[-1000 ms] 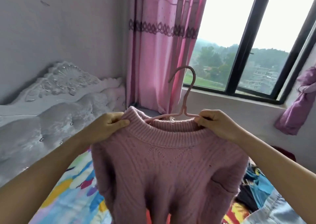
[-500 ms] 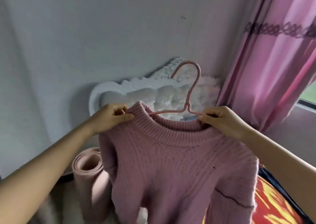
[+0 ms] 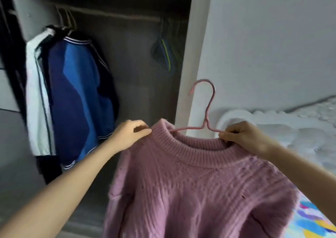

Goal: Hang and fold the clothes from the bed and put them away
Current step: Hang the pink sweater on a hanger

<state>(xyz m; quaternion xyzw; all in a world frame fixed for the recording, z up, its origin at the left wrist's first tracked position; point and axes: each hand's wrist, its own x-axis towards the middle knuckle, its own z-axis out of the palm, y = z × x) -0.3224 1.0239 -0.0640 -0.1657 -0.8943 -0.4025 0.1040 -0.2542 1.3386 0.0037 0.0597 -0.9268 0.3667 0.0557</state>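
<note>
A pink knitted sweater [image 3: 196, 187] hangs on a pink hanger [image 3: 207, 110], held up in front of me. My left hand [image 3: 131, 134] pinches the sweater's collar at its left shoulder. My right hand [image 3: 243, 138] pinches the hanger's right arm together with the collar. The hanger's hook points up, free of any rail. Behind the sweater stands an open wardrobe with a hanging rail [image 3: 112, 14] across its top. The hanger's lower bar is hidden inside the sweater.
A blue and white jacket [image 3: 72, 96] and other dark clothes hang at the rail's left. Several bare hangers [image 3: 167, 54] hang at its right. The wardrobe's white side panel [image 3: 189, 65] stands beside the white headboard [image 3: 283, 127]. A colourful bedsheet [image 3: 312, 219] shows at lower right.
My view has swung left from the window, past the headboard, to the open wardrobe. Both hands kept the same hold and carried the sweater on its hanger along.
</note>
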